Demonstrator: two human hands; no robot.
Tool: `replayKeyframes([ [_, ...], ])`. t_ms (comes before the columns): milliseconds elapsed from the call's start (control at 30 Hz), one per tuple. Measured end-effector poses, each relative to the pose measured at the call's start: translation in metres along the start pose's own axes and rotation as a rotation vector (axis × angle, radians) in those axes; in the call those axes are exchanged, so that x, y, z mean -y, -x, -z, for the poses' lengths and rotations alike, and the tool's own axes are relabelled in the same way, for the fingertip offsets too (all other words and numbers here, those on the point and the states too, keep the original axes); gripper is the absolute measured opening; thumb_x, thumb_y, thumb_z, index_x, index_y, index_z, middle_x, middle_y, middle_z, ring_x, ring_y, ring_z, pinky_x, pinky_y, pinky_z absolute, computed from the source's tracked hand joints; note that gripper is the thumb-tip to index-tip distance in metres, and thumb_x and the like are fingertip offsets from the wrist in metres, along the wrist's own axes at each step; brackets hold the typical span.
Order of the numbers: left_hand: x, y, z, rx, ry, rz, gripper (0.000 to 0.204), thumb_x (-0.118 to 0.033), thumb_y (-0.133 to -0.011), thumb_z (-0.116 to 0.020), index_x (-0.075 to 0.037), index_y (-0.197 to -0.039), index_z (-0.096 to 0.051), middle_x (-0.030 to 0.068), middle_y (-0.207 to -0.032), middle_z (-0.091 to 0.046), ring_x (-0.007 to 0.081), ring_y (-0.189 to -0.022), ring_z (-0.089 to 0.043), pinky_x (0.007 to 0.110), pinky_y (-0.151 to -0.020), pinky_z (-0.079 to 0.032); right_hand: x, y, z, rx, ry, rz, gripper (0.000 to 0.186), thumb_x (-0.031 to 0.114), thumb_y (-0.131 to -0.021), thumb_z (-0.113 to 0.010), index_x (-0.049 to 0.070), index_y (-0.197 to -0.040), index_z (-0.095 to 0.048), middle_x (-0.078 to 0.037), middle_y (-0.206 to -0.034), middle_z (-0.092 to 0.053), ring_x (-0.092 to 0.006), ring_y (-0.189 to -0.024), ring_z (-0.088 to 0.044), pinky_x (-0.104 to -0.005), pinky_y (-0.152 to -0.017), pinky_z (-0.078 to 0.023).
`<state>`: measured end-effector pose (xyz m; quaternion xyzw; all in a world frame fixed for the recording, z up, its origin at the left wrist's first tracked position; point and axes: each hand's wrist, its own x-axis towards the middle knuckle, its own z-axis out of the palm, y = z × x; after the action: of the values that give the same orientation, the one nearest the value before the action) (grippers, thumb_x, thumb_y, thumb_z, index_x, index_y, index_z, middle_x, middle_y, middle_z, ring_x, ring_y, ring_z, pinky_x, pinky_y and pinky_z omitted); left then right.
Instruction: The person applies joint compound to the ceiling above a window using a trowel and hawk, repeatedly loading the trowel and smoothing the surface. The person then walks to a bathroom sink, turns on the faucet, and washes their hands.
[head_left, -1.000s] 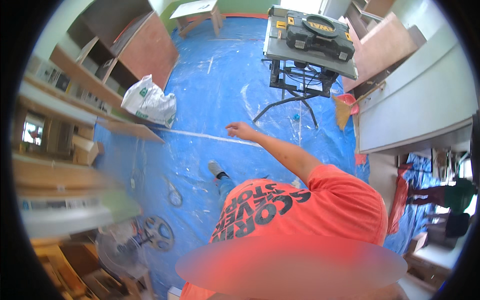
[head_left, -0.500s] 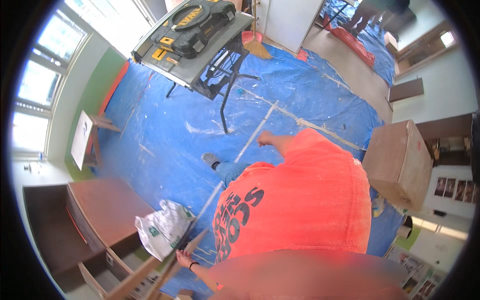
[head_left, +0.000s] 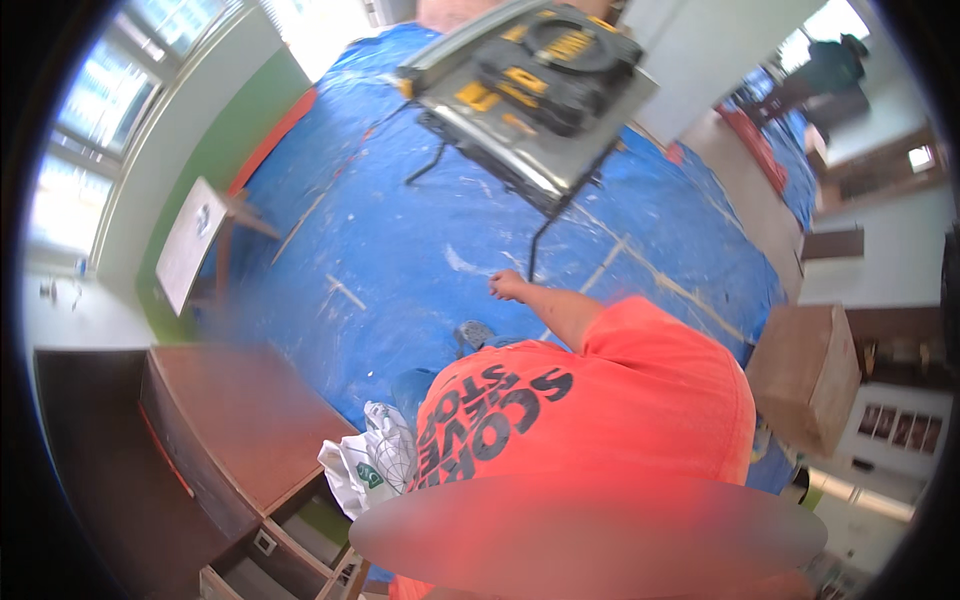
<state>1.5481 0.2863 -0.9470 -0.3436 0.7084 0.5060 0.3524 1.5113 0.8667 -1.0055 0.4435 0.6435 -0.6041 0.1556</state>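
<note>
My right hand [head_left: 507,286] is stretched out over the blue tarp [head_left: 350,240] on the floor, its fingers curled in and nothing visible in them. It is nearest to a leg of the folding stand under a grey table [head_left: 440,100]. On that table lies a black and yellow tool case [head_left: 560,75]. My left hand does not show; my orange shirt [head_left: 600,420] fills the lower middle. A white bag [head_left: 365,465] with green print stands beside my body on the left. Below my knee, a grey shoe [head_left: 472,335] is on the tarp.
A brown cabinet [head_left: 235,410] with open drawers [head_left: 270,550] stands at lower left. By the green wall is a small wooden stool [head_left: 195,240]. A large brown box [head_left: 805,375] is to the right. Another person [head_left: 825,75] is at the far upper right.
My view has swung, so the table and tool case sit further right. My right hand now reaches towards the table's leg. My left hand, earlier at a wooden strip by the bag, has gone from view.
</note>
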Motion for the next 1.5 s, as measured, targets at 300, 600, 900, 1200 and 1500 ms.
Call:
replayKeyframes([
  [300,-0.173,-0.157,0.131,-0.058,0.046,0.085,0.032,-0.036,-0.104,-0.052,-0.007,-0.098,-0.067,0.0045,-0.083,-0.064,0.0192,-0.067,-0.064,0.031,-0.052,-0.048,0.233,-0.078,-0.216,0.193,-0.092,0.255,0.031,0.027,-0.098,-0.064,0.007,-0.121,-0.068,-0.006,-0.096,-0.075,-0.0141,-0.077,-0.07,-0.0288,-0.062,-0.053],
  [600,-0.577,-0.337,0.247,-0.063,-0.062,-0.355,0.034,-0.035,-0.102,-0.06,-0.003,-0.1,-0.07,0.0038,-0.08,-0.066,0.0126,-0.061,-0.06,0.027,-0.05,-0.047,0.22,-0.111,-0.263,-0.123,-0.14,-0.213,0.027,0.016,-0.092,-0.069,0.011,-0.118,-0.07,-0.005,-0.087,-0.073,-0.0138,-0.064,-0.064,-0.0288,-0.055,-0.052],
  [900,-0.784,-0.463,0.138,0.157,-0.428,-0.599,0.036,-0.039,-0.102,-0.059,-0.005,-0.097,-0.071,0.0044,-0.086,-0.07,0.0135,-0.064,-0.064,0.027,-0.051,-0.048,0.251,-0.171,-0.288,-0.195,0.238,-0.3,0.034,0.027,-0.07,-0.086,0.02,-0.102,-0.081,-0.011,-0.09,-0.077,-0.0246,-0.083,-0.073,-0.0367,-0.078,-0.059],
  [1200,-0.879,-0.5,-0.017,0.339,-0.559,-0.118,0.031,-0.032,-0.1,-0.063,-0.004,-0.111,-0.067,0.0102,-0.09,-0.07,0.02,-0.067,-0.067,0.033,-0.051,-0.051,0.522,-0.426,-0.142,-0.236,-0.309,-0.165,0.03,-0.005,-0.088,-0.066,0.002,-0.116,-0.073,-0.01,-0.087,-0.072,-0.021,-0.079,-0.073,-0.0359,-0.066,-0.062],
  [1500,-1.14,-0.636,-0.141,0.289,-0.636,-0.168,0.033,-0.027,-0.098,-0.067,-0.003,-0.12,-0.066,0.0142,-0.086,-0.069,0.0234,-0.061,-0.066,0.037,-0.047,-0.051,0.901,-0.618,0.055,-0.098,-0.47,0.247,0.046,-0.003,-0.092,-0.067,0.001,-0.137,-0.059,-0.016,-0.115,-0.071,-0.0214,-0.102,-0.07,-0.0305,-0.084,-0.061],
])
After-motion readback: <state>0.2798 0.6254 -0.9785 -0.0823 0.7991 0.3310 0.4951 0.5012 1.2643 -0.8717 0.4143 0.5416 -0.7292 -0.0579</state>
